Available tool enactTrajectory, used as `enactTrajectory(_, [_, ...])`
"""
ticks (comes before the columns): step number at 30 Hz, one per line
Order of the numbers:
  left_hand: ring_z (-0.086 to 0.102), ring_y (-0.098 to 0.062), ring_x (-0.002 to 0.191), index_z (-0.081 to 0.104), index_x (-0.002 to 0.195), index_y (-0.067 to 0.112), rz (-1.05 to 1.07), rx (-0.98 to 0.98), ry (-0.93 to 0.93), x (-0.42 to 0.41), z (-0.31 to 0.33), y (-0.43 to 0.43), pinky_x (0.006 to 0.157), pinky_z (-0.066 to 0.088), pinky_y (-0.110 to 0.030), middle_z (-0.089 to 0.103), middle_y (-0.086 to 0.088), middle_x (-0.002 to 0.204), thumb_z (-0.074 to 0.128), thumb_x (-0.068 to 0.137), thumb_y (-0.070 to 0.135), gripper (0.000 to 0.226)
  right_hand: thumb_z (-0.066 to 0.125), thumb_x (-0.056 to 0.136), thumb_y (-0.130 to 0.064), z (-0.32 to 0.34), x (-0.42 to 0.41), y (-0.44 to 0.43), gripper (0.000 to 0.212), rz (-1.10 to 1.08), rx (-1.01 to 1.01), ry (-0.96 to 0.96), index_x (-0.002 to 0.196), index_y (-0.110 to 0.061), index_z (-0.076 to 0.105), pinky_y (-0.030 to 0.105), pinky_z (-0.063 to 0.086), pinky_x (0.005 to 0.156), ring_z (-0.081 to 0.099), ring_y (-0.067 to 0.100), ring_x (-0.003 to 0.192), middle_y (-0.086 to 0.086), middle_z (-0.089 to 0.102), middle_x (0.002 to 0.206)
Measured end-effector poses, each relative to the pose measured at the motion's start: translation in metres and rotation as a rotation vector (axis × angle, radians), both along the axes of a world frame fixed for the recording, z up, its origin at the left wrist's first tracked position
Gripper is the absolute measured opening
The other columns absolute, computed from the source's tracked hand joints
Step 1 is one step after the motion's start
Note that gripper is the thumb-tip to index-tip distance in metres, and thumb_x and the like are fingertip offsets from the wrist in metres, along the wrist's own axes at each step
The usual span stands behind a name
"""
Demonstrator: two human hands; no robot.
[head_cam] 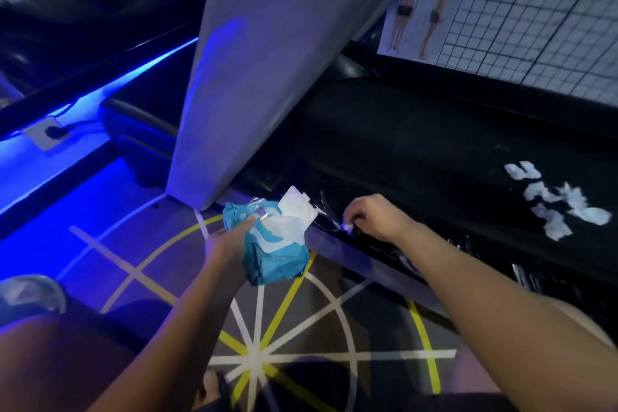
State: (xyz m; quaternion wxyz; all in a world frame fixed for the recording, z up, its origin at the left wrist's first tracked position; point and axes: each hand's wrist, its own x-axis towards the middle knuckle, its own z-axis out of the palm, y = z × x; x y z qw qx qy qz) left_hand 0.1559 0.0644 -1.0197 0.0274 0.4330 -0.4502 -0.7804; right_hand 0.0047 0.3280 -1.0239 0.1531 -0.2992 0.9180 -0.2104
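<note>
Head view: the left hand (pixel 230 239) grips the blue wet-wipes pack (pixel 276 261), just beside the right hand (pixel 371 214) pinching clear film (pixel 330 212).

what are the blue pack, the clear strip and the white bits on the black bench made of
Blue pack: soft plastic film, glossy, creased where the left hand grips it. Clear strip, pinched by the right hand: thin transparent plastic, probably; it glints. White bits: matte crumpled tissue or wipes. Black bench: likely padded vinyl, faint sheen.
</note>
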Motion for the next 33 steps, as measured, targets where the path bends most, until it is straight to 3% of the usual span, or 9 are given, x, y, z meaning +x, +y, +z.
enactTrajectory(3, [0.076,-0.045,0.105,0.073,0.128,0.006,-0.048,0.070,0.031,-0.012,-0.018,-0.004,0.095,0.059,-0.063,0.075,-0.021,0.123,0.092,0.072,0.037,0.067,0.066,0.083,-0.006,0.010,-0.005,0.003,0.029,-0.015,0.045,-0.037,0.075,-0.030,0.078,0.027,0.055,0.082,0.068,0.010,0.079,-0.009,0.073,0.085])
enactTrajectory(8, [0.078,-0.041,0.096,0.069,0.121,0.010,0.075,0.045,-0.015,-0.008,0.004,-0.011,0.093,0.060,-0.061,0.079,-0.016,0.114,0.090,0.077,0.026,0.052,0.064,0.092,-0.016,0.019,-0.026,0.000,0.020,-0.188,-0.019,0.002,0.086,-0.028,0.079,0.025,0.054,0.071,0.068,0.014,0.073,-0.004,0.074,0.079])
enactTrajectory(12, [0.078,-0.036,0.095,0.067,0.118,0.008,0.073,-0.049,-0.042,0.003,0.024,-0.012,0.089,0.063,-0.056,0.078,-0.015,0.109,0.084,0.091,0.023,0.035,0.067,0.095,-0.026,0.009,-0.039,-0.021,0.013,-0.250,-0.073,0.019,0.086,-0.023,0.076,0.033,0.058,0.070,0.067,0.019,0.068,0.000,0.071,0.069])
enactTrajectory(18, [0.077,-0.034,0.088,0.068,0.112,0.010,0.087,-0.110,-0.090,0.015,0.030,-0.021,0.073,0.064,-0.046,0.076,-0.016,0.104,0.080,0.095,0.024,0.026,0.069,0.096,-0.033,-0.004,-0.049,-0.083,0.022,-0.275,-0.065,0.074,0.100,-0.013,0.078,0.031,0.050,0.077,0.066,0.030,0.089,0.013,0.071,0.096])
enactTrajectory(20, [0.072,-0.030,0.080,0.063,0.095,0.013,0.105,-0.140,-0.112,0.017,0.033,-0.022,0.068,0.059,-0.040,0.071,-0.012,0.093,0.079,0.096,0.020,0.018,0.065,0.099,-0.025,-0.015,-0.052,-0.094,0.020,-0.273,-0.012,0.071,0.109,-0.012,0.075,0.026,0.045,0.078,0.064,0.032,0.102,0.013,0.065,0.113])
enactTrajectory(23, [0.071,-0.027,0.076,0.064,0.098,0.009,0.113,-0.175,-0.115,0.018,0.037,-0.027,0.058,0.053,-0.033,0.071,-0.012,0.089,0.078,0.096,0.017,0.017,0.046,0.102,-0.007,-0.032,-0.053,-0.094,0.031,-0.161,0.113,0.137,0.127,-0.004,0.064,0.017,0.033,0.078,0.054,0.031,0.121,0.012,0.060,0.122])
enactTrajectory(26, [0.071,-0.029,0.078,0.062,0.111,0.006,0.123,-0.185,-0.125,0.018,0.041,-0.035,0.057,0.053,-0.033,0.071,-0.014,0.093,0.078,0.096,0.018,0.025,0.059,0.096,-0.007,-0.032,-0.050,-0.084,0.022,-0.164,0.001,0.142,0.109,-0.011,0.076,0.024,0.044,0.080,0.063,0.032,0.105,-0.001,0.059,0.092])
enactTrajectory(29, [0.071,-0.030,0.081,0.063,0.110,0.006,0.107,-0.192,-0.114,0.019,0.044,-0.033,0.061,0.054,-0.034,0.070,-0.014,0.094,0.078,0.097,0.020,0.024,0.069,0.088,-0.006,-0.027,-0.047,-0.069,0.020,-0.052,-0.045,0.145,0.095,-0.019,0.082,0.023,0.048,0.092,0.068,0.024,0.097,0.002,0.069,0.099])
enactTrajectory(33, [0.070,-0.030,0.080,0.061,0.094,0.011,0.091,-0.156,-0.088,0.017,0.047,-0.020,0.067,0.056,-0.039,0.069,-0.013,0.092,0.075,0.099,0.017,0.016,0.067,0.090,-0.009,-0.015,-0.027,-0.054,0.019,0.022,-0.006,0.118,0.093,-0.022,0.081,0.027,0.050,0.090,0.067,0.022,0.091,-0.002,0.066,0.097])
